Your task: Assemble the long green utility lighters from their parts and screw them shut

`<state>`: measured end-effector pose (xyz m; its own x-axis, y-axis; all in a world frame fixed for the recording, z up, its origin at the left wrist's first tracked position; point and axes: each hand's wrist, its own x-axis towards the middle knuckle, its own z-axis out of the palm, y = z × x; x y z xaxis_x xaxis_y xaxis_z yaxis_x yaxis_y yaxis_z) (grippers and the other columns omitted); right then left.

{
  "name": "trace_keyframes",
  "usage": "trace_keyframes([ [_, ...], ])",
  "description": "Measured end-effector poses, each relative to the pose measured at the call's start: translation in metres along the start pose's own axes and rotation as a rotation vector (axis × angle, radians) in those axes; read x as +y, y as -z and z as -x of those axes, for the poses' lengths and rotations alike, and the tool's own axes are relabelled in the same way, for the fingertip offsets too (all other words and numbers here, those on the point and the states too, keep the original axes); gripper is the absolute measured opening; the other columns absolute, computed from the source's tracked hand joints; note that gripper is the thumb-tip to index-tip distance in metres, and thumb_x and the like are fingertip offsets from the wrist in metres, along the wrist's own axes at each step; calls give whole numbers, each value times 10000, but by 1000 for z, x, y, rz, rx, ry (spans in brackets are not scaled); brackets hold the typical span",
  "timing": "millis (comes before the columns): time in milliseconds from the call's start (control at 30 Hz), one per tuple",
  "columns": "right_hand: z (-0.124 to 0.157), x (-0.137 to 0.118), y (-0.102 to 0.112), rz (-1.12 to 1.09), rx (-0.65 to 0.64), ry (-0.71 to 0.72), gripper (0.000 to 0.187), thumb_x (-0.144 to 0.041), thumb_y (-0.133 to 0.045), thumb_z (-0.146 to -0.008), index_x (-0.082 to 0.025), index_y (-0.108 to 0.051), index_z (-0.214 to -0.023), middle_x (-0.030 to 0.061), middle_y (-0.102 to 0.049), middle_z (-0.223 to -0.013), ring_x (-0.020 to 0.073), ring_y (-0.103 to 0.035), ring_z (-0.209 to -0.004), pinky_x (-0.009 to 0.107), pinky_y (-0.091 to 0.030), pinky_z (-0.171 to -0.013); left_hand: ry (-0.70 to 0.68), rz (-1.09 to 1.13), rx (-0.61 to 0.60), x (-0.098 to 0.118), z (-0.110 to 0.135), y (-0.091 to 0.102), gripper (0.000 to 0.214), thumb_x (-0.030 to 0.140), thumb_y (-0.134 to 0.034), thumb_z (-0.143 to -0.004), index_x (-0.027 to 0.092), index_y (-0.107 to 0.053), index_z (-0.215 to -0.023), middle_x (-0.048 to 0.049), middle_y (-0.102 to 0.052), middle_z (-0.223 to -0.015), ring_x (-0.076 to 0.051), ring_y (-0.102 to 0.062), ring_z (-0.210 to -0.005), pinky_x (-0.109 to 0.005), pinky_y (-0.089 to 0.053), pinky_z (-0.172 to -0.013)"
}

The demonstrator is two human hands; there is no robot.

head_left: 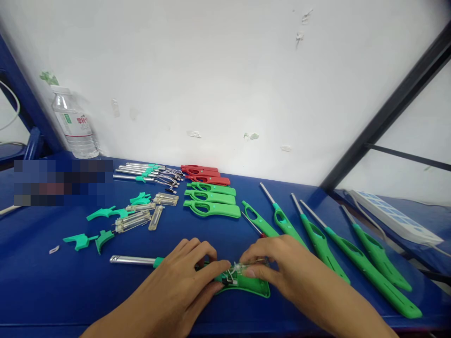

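A green lighter body (pixel 252 284) with a silver metal tube (pixel 132 260) pointing left lies open on the blue table (pixel 52 286) near its front edge. My left hand (pixel 183 281) rests on the body's left part, fingers curled and pressing on it. My right hand (pixel 278 265) pinches a small clear part with thin wires (pixel 239 270) over the open shell.
Assembled green long-nose lighters (pixel 319 241) lie in a row at the right. Green (pixel 211 199) and red handle shells (pixel 204 172) sit mid-table. Tubes with wires (pixel 148 171), clear fuel tanks (pixel 136 218) and teal triggers (pixel 82 240) lie at left. A water bottle (pixel 73 124) stands by the wall; a power strip (pixel 391 213) lies far right.
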<state>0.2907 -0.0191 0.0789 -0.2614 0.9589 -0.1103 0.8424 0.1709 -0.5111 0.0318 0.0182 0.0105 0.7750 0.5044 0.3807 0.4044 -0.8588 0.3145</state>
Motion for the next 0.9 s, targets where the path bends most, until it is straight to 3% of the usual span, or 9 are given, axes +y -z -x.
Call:
trace_keyframes([
  [300,-1,3,-5,17,15,-15,241,-153,-824,-966,-364,-931,-1005,-7,-909,-998,264,-837,-913,367,-624,-883,12,23,-9,1,0,0,335,122,-602,-1138,325,-680,-1394,-24,-699,-1225,-265,-692,-1050,-455,-531,-1009],
  [567,-2,-4,-5,83,-10,-88,200,-162,-826,-971,-333,-919,-1018,17,-904,-1018,295,-833,-955,391,-604,-887,16,51,-34,1,1,0,320,143,-562,-1167,323,-652,-1416,-28,-679,-1247,-269,-673,-1072,-475,-513,-1031],
  [733,-3,-4,-5,91,-6,-87,185,-159,-845,-949,-323,-911,-1003,14,-899,-1013,284,-829,-939,373,-591,-857,-27,-45,-5,4,-1,1,278,135,-559,-1145,281,-674,-1351,-55,-673,-1188,-281,-637,-967,-450,-533,-911],
  [900,-2,-5,-7,100,-7,-85,184,-155,-844,-959,-315,-913,-1016,19,-899,-1026,284,-828,-948,384,-588,-875,-39,-73,-9,2,0,1,305,126,-550,-1142,287,-668,-1373,-56,-667,-1190,-267,-621,-964,-411,-529,-896],
])
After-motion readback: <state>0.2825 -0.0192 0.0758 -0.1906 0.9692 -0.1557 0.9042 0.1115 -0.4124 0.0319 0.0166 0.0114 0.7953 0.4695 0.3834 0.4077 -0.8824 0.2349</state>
